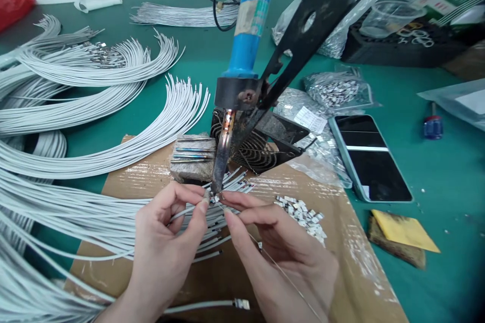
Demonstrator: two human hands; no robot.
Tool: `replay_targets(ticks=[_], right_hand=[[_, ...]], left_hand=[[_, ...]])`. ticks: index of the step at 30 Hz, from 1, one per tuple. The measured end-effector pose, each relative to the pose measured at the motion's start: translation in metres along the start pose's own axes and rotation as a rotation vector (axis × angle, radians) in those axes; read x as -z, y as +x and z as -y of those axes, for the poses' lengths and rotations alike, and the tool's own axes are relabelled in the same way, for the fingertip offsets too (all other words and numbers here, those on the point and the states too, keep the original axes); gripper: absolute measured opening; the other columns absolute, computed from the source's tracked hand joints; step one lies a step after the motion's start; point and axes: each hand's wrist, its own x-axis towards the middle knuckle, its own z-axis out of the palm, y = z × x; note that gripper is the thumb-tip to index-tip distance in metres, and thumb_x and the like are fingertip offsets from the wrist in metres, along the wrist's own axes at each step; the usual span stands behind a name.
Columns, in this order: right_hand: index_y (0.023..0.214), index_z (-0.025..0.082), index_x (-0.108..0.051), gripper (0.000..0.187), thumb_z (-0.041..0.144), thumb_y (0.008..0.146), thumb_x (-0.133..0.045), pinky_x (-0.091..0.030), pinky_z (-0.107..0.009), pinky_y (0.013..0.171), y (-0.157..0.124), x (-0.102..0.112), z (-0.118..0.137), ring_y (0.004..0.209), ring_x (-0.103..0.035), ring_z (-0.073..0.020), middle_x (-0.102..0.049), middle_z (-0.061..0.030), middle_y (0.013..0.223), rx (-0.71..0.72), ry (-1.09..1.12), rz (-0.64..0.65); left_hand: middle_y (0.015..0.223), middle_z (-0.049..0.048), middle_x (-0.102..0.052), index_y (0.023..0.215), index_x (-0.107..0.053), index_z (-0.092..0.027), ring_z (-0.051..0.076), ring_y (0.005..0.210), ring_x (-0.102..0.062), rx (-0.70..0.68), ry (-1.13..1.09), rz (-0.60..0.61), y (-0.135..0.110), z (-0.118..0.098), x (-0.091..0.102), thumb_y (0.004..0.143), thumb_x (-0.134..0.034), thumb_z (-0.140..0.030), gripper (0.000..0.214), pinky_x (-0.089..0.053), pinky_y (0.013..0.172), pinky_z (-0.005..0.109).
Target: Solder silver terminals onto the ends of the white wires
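A blue-handled soldering iron point(253, 20) hangs fixed in a black stand, its tip point(221, 161) pointing down over a taped cardboard sheet point(352, 257). My left hand point(166, 242) pinches the end of a white wire point(182, 210) just under the tip. My right hand point(276, 252) pinches a thin strand of solder wire point(284, 275) and meets the left hand's fingertips at the tip. A small metal terminal sits at the joint between both thumbs. More white wires with terminals lie fanned under my hands.
Big bundles of white wires point(76, 111) cover the left of the green table. A heap of small metal terminals point(303, 214) lies right of my hands. A small fan point(261, 146), bags of terminals point(337, 88), a phone point(369, 156), a yellow sponge point(403, 234) and a screwdriver point(432, 123) lie nearby.
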Motion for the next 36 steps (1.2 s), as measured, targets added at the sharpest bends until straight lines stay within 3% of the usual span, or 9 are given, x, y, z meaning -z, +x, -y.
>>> replay_targets(ticks=[9,14,19,26,36], right_hand=[[0.077,0.025,-0.07,0.015,0.022,0.089,-0.078,-0.058,-0.025,0.086,0.001,-0.001,0.001,0.101,-0.076,-0.0188,-0.081,-0.0021,0.104,-0.003,0.03,0.001],[0.077,0.025,-0.07,0.015,0.023,0.09,-0.078,-0.059,-0.028,0.087,0.001,-0.001,0.001,0.103,-0.077,-0.0212,-0.081,-0.003,0.105,0.001,0.023,0.012],[0.079,0.025,-0.07,0.014,0.02,0.09,-0.076,-0.059,-0.028,0.088,0.002,0.0,-0.001,0.103,-0.077,-0.0208,-0.081,-0.0028,0.107,0.031,0.012,0.024],[0.08,0.025,-0.069,0.014,0.017,0.091,-0.075,-0.06,-0.027,0.086,0.002,0.001,-0.004,0.101,-0.078,-0.0203,-0.081,-0.0025,0.108,0.082,-0.002,0.034],[0.082,0.027,-0.068,0.013,0.019,0.092,-0.074,-0.06,-0.023,0.089,0.0,0.003,-0.007,0.104,-0.078,-0.0174,-0.08,0.0004,0.111,0.09,-0.033,0.058]], left_hand=[[0.091,0.0007,-0.076,0.076,-0.071,-0.022,0.014,0.083,-0.074,-0.016,-0.008,0.004,0.0,0.001,0.001,0.086,-0.075,-0.018,0.012,-0.057,0.068,0.013],[0.092,0.0011,-0.077,0.077,-0.071,-0.021,0.011,0.072,-0.073,-0.021,-0.03,0.039,0.002,-0.002,0.0,0.089,-0.073,-0.017,0.012,-0.055,0.059,0.013],[0.091,-0.0002,-0.077,0.076,-0.07,-0.021,0.009,0.071,-0.073,-0.03,-0.021,0.03,0.002,-0.002,-0.001,0.088,-0.074,-0.016,0.013,-0.055,0.061,0.011],[0.081,-0.0025,-0.078,0.069,-0.07,-0.021,0.008,0.068,-0.073,-0.078,-0.032,-0.068,0.001,-0.007,-0.006,0.078,-0.077,-0.014,0.013,-0.055,0.063,0.008],[0.087,-0.0017,-0.078,0.075,-0.072,-0.023,0.008,0.067,-0.071,-0.059,-0.027,0.008,0.004,0.003,-0.001,0.084,-0.075,-0.015,0.012,-0.054,0.057,0.01]])
